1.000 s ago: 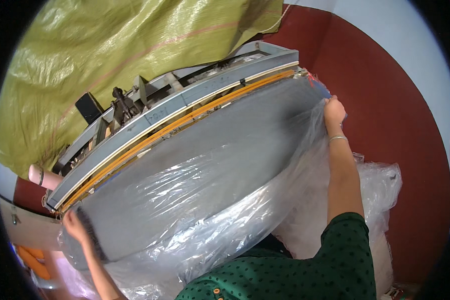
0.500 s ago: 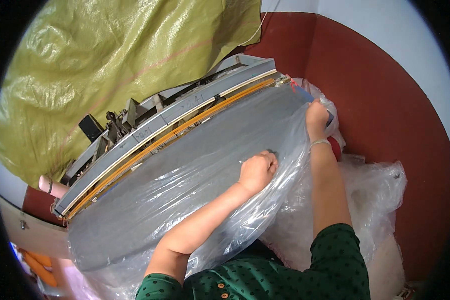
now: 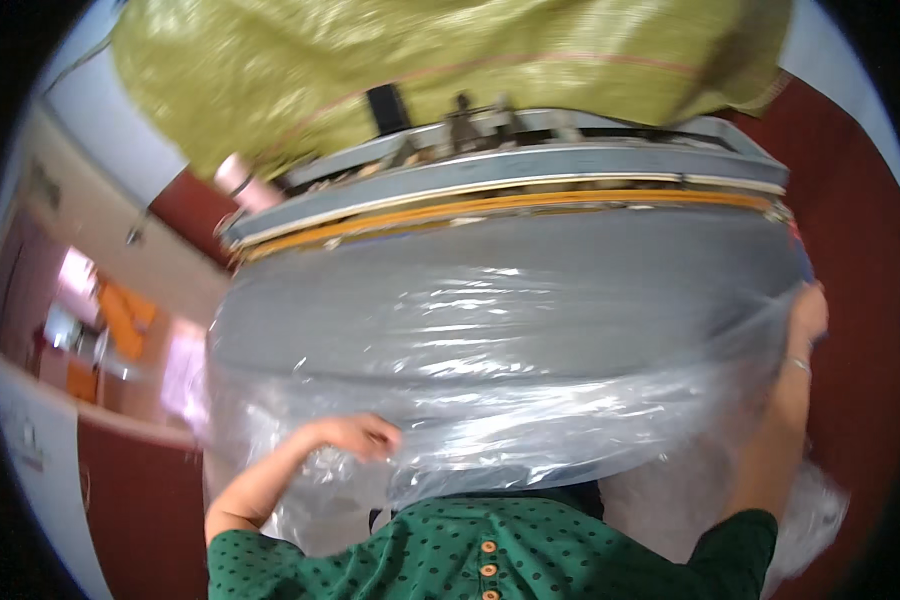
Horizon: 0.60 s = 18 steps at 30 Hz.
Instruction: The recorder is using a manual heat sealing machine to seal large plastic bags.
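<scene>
A clear plastic sheet (image 3: 530,410) lies over a long grey panel (image 3: 590,265) and hangs in glossy folds along its near side. At the panel's right end, my right hand (image 3: 810,312) is closed on the sheet's edge. Over the near left part of the plastic is my left hand (image 3: 362,437), its fingers curled and slightly blurred. Whether any plastic is pinched in them cannot be made out.
Behind the panel run orange rods (image 3: 510,205) and a grey metal frame (image 3: 450,182). A black phone (image 3: 387,108) and a pink cylinder (image 3: 248,185) are by the frame. A yellow-green woven sheet (image 3: 570,50) covers the back. More crumpled plastic (image 3: 810,510) lies low right.
The view has turned, so the panel now lies nearly level across it. My left hand has moved from the panel's right part to its near left; my right hand stays at the right end.
</scene>
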{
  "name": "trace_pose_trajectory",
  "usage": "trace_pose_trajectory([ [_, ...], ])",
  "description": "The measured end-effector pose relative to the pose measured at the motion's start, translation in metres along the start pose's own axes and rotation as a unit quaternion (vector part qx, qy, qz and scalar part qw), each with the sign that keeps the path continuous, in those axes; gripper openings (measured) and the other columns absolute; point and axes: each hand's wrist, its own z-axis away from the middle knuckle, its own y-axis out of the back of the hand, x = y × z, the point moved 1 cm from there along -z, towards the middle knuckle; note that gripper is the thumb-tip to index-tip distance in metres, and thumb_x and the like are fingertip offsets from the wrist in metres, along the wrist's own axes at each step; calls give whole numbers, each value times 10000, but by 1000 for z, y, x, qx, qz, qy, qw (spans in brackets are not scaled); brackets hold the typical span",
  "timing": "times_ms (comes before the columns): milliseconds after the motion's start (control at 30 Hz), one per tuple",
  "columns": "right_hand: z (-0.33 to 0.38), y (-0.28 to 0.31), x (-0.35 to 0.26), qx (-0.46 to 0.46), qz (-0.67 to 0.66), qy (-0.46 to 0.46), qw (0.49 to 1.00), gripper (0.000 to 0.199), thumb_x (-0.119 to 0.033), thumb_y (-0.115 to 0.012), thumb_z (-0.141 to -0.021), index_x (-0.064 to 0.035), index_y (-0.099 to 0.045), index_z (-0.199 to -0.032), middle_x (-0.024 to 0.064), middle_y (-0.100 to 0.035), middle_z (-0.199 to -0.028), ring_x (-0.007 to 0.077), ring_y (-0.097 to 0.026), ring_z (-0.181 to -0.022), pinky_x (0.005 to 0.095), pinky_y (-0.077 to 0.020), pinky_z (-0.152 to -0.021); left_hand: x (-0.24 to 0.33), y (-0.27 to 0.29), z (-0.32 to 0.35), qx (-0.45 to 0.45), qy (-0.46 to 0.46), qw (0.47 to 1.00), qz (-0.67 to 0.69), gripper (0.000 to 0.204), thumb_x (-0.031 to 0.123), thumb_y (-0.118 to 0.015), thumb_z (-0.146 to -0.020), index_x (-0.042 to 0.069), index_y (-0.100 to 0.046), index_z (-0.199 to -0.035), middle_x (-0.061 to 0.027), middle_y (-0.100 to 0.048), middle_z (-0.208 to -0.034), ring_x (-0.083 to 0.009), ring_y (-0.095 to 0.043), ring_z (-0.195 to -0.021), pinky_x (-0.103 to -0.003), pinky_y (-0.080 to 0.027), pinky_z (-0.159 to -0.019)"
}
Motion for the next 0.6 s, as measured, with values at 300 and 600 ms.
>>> trace_pose_trajectory([
  [300, -20, -20, 13, -19, 31, 3, 999, 348, -339, -416, -928, -48, -538, -1075, 200, -614, -1027, 404, -585, -941, 507, -458, -740, 40, 96, 201, 873, -21, 220, -435, 305, -7, -615, -746, -2, -541, -1042, -141, -551, -1023, -282, -535, -922, -318, -433, -783],
  [600, -23, -27, 17, -13, 31, -12, 999, 332, -354, -414, -926, -69, -540, -1042, 176, -621, -1020, 402, -585, -938, 505, -462, -752, -6, 134, 22, 550, -24, 751, -365, 626, 402, -480, -903, 47, -298, -1386, -133, -244, -1463, -325, -163, -1368, -479, -203, -1078],
])
